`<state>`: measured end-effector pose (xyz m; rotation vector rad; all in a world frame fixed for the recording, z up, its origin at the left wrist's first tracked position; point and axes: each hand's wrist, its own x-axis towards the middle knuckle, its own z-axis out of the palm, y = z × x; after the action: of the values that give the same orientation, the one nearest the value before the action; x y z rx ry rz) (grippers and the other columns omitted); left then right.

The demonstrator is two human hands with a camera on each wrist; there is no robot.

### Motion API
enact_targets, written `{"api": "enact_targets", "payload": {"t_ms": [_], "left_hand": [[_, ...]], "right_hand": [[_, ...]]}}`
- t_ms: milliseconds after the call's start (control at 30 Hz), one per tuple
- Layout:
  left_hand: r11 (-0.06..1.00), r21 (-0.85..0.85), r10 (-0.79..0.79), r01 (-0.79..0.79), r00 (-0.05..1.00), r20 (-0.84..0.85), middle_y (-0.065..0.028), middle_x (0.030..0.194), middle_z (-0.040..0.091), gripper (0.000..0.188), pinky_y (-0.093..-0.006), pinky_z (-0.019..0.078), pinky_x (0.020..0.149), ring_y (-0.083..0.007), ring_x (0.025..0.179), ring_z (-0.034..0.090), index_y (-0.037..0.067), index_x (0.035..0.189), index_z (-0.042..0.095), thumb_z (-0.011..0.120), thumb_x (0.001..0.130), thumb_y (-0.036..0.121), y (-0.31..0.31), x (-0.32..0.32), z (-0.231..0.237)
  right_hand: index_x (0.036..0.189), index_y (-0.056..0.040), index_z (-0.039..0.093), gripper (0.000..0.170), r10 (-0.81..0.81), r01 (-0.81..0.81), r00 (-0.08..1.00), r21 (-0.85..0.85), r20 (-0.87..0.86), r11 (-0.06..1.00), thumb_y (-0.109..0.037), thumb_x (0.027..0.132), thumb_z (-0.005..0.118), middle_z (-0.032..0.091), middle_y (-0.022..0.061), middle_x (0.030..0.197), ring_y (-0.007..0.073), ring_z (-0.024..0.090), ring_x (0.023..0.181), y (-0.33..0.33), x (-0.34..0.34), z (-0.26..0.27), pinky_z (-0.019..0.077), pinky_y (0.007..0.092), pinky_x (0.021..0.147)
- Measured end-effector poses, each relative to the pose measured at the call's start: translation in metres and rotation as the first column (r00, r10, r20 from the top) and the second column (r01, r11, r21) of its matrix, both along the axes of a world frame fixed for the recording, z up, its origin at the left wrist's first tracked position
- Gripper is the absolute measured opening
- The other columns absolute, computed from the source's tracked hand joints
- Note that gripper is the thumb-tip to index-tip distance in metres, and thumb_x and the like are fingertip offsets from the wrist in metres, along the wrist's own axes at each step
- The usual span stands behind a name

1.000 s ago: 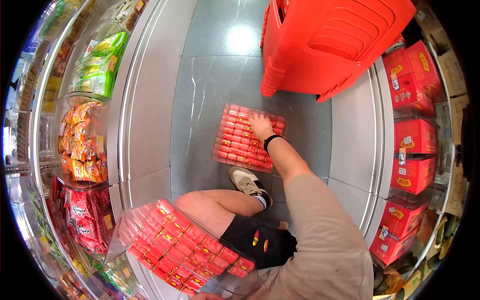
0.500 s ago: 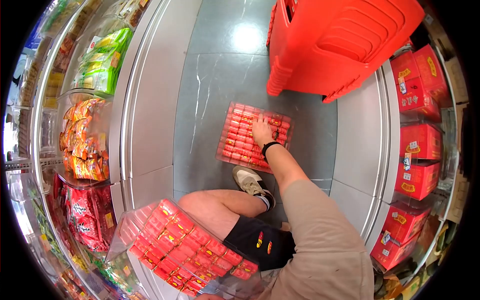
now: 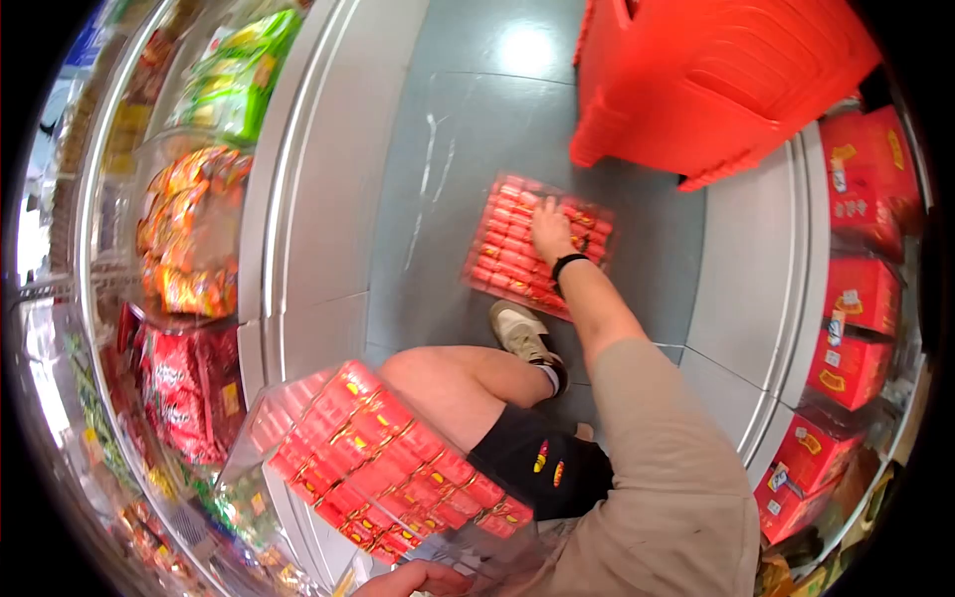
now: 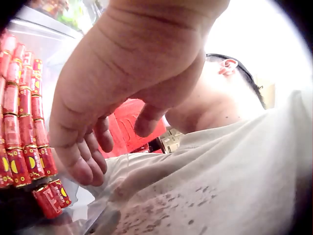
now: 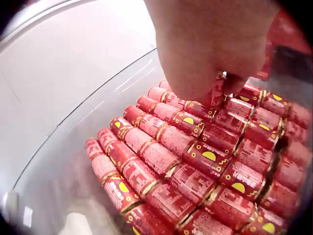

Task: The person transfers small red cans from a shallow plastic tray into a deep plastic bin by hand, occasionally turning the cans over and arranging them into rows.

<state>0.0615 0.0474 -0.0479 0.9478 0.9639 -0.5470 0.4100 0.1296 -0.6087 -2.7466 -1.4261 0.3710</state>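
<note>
On the floor, a clear plastic box (image 3: 476, 284) holds rows of small red-wrapped rolls (image 3: 507, 244). My right hand (image 3: 553, 231) reaches down into it, a black band around the wrist. Seen from the right wrist, the fingers pinch one roll (image 5: 217, 91) that stands at a different angle from the rows around it; the fingertips are mostly hidden behind the hand. A second clear box (image 3: 261, 423), tilted by my bent knee, is packed with the same rolls (image 3: 388, 458). My left hand (image 4: 122, 73) hangs beside this box with loosely bent fingers, holding nothing.
A stack of red plastic stools (image 3: 716, 90) stands ahead on the right. Shelves on the left carry orange packets (image 3: 194, 224), green packets (image 3: 234, 80) and red bags (image 3: 189, 383). Red boxes (image 3: 860, 294) line the right shelf. My shoe (image 3: 519, 333) is close to the floor box.
The head view has shifted, so everything sits further right and higher. My left hand now shows at the bottom edge. My right hand stays over the rolls in the floor box.
</note>
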Motion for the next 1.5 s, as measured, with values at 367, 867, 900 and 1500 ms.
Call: {"api": "enact_targets", "payload": {"t_ms": [367,867,900,1500], "left_hand": [[0.997,0.063,0.043,-0.046,0.998,0.038,-0.0121,0.117,0.063,0.037,-0.0329,0.048,0.094,-0.0193,0.109,0.061,0.0,0.123,0.054,0.064,0.095,0.021,-0.004,-0.021,-0.003],[0.978,0.154,0.132,-0.138,0.99,0.048,-0.0069,0.102,0.063,0.032,-0.0307,0.05,0.085,-0.0157,0.095,0.061,0.001,0.113,0.054,0.066,0.094,0.023,-0.023,-0.045,-0.002],[0.961,0.188,0.191,-0.203,0.978,0.08,-0.0064,0.098,0.063,0.027,-0.0305,0.05,0.083,-0.015,0.091,0.061,0.0,0.11,0.054,0.066,0.094,0.018,-0.027,-0.047,-0.005],[0.811,-0.097,0.576,-0.577,0.761,0.299,-0.01,0.107,0.055,0.052,-0.0271,0.0511,0.078,-0.014,0.095,0.06,-0.001,0.123,0.034,0.071,0.089,0.013,-0.082,-0.033,-0.016]], "right_hand": [[0.134,-0.0071,0.036,0.06,0.067,-0.088,0.974,-0.092,-0.217,0.992,-0.016,0.083,0.066,0.047,0.0256,0.125,0.0453,0.055,0.113,0.0,0.015,0.009,0.0499,0.0484,0.095],[0.111,-0.0045,0.05,0.048,0.044,-0.016,0.916,0.073,-0.398,0.997,-0.027,0.074,0.07,0.055,0.0279,0.109,0.0439,0.06,0.092,-0.026,0.041,0.043,0.0494,0.0446,0.084],[0.107,-0.0046,0.05,0.043,0.041,-0.011,0.844,0.06,-0.535,0.998,-0.026,0.075,0.069,0.06,0.0222,0.099,0.038,0.061,0.087,-0.028,0.048,0.062,0.0498,0.0418,0.08],[0.111,-0.0064,0.045,0.055,0.829,-0.173,0.355,0.842,-0.431,0.512,-0.001,0.067,0.076,0.055,0.0202,0.112,0.0273,0.059,0.094,-0.226,-0.159,0.5,0.0493,0.033,0.08]]}}
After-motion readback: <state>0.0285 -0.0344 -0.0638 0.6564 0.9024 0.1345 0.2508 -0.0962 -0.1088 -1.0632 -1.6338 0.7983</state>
